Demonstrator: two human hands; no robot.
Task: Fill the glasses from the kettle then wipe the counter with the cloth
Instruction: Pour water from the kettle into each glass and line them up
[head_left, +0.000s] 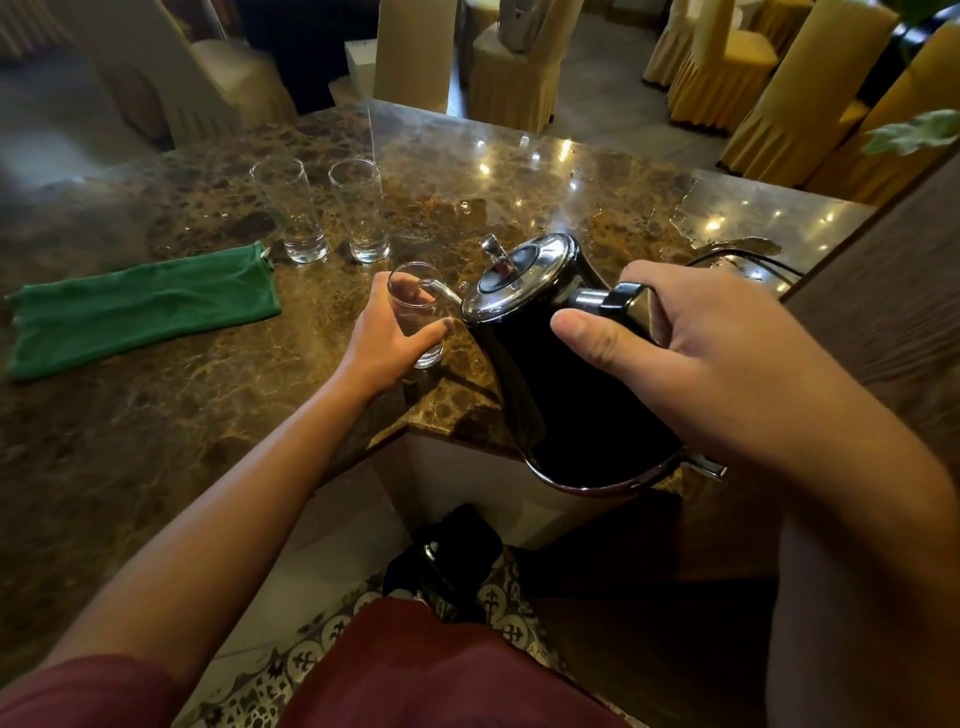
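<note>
Yellow-covered chairs (727, 67), tiled floor (602, 88)

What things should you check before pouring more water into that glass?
1. Spout over the glass: ok. The kettle is tipped, and its spout tip sits at the rim of the near glass.
2. Glass held steady: ok. The left hand wraps round it, and its base is on the counter.
3. Kettle grip: ok. The right hand is curled round the handle.
4. Lid shut: ok, it looks seated.
5. Water level in the near glass: cannot tell.
6. Cloth ready for wiping: ok. The green cloth lies on the counter, left of the glasses.
</note>
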